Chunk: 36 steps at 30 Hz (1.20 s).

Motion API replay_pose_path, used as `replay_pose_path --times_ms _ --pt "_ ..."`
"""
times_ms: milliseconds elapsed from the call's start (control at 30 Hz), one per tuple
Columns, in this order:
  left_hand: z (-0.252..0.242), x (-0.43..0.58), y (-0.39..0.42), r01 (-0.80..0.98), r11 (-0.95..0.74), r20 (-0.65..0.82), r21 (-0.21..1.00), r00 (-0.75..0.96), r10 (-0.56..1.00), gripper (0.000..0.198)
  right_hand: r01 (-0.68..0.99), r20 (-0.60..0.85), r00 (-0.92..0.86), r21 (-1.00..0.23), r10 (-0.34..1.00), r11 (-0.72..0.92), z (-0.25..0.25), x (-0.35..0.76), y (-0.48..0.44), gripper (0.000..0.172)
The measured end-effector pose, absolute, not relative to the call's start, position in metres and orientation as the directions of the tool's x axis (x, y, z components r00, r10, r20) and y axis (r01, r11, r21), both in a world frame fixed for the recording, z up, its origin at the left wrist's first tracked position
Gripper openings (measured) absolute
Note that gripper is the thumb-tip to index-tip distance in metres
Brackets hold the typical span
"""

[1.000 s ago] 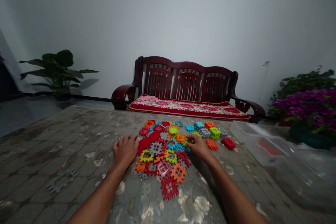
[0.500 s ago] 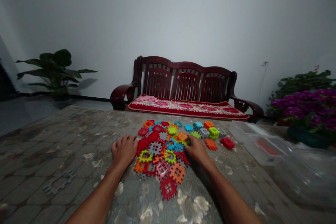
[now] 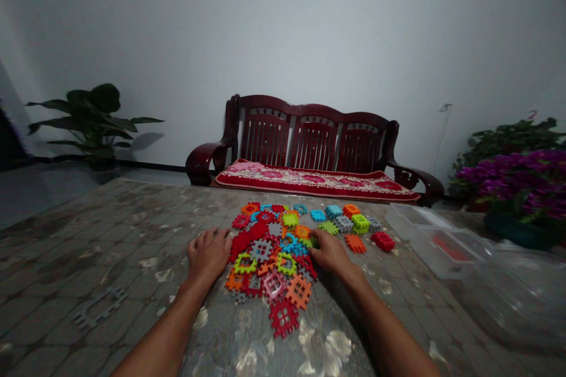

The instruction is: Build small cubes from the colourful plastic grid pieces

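Observation:
A heap of toothed plastic building tiles [image 3: 262,250] in red, orange, grey, blue and lime green lies on the table between my hands. My left hand [image 3: 209,253] rests at the heap's left edge, fingers spread, beside a red piece [image 3: 247,238]. On the right edge is my right hand [image 3: 329,252], its thumb and index finger curled around a small green tile [image 3: 315,241], partly hidden by the fingers. Single red [image 3: 283,317] and orange [image 3: 299,290] window-shaped tiles form the heap's near end.
Further right sit small block clusters, including a grey one [image 3: 343,223] and a red one [image 3: 383,241]. Clear plastic boxes [image 3: 446,250] stand at the table's right side, near purple flowers [image 3: 526,179]. A grey frame piece [image 3: 99,307] lies at left. Behind the table is a wooden bench [image 3: 313,135].
My right hand has shifted slightly left, toward the heap, uncovering more of a flat lime-green tile beyond it. My left hand has stayed in place.

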<state>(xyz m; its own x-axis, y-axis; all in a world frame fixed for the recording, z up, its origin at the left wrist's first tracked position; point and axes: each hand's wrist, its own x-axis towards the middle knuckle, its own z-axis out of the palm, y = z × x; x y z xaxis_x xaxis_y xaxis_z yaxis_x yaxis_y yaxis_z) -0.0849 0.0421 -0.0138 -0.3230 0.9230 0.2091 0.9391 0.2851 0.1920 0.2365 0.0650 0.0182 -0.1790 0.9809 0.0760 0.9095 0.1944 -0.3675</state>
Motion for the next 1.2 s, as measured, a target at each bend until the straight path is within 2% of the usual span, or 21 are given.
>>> replay_pose_path --times_ms 200,333,467,567,700,767,900,1200 --pt "-0.011 -0.084 0.041 0.937 0.279 0.213 0.211 -0.323 0.922 0.047 0.903 0.088 -0.186 -0.376 0.979 0.206 0.020 0.237 0.063 0.039" --pt "-0.012 -0.085 0.041 0.943 0.260 0.222 0.206 -0.304 0.926 0.048 0.922 0.156 -0.262 -0.250 0.952 0.294 0.033 0.231 0.053 0.043" --pt "-0.015 -0.086 0.042 0.943 0.268 0.236 0.196 -0.311 0.921 0.046 0.877 0.171 -0.427 -0.161 0.888 0.452 0.051 0.240 0.051 0.059" --pt "-0.015 -0.086 0.042 0.940 0.273 0.234 0.205 -0.318 0.919 0.046 0.919 0.173 -0.298 -0.216 0.939 0.331 0.056 0.264 0.063 0.060" --pt "-0.013 -0.084 0.041 0.939 0.269 0.234 0.213 -0.316 0.919 0.046 0.894 0.223 0.021 -0.440 0.975 0.082 0.040 0.295 0.083 0.049" --pt "-0.011 -0.084 0.040 0.938 0.275 0.223 0.212 -0.321 0.920 0.046 0.868 0.233 0.110 -0.497 0.966 0.021 0.028 0.300 0.089 0.046" --pt "-0.011 -0.084 0.040 0.938 0.285 0.211 0.197 -0.324 0.922 0.046 0.881 0.261 0.152 -0.473 0.953 -0.011 0.014 0.294 0.091 0.041" --pt "-0.013 -0.085 0.040 0.941 0.270 0.232 0.204 -0.314 0.921 0.047 0.935 0.269 0.109 -0.354 0.957 -0.007 0.015 0.286 0.085 0.035"
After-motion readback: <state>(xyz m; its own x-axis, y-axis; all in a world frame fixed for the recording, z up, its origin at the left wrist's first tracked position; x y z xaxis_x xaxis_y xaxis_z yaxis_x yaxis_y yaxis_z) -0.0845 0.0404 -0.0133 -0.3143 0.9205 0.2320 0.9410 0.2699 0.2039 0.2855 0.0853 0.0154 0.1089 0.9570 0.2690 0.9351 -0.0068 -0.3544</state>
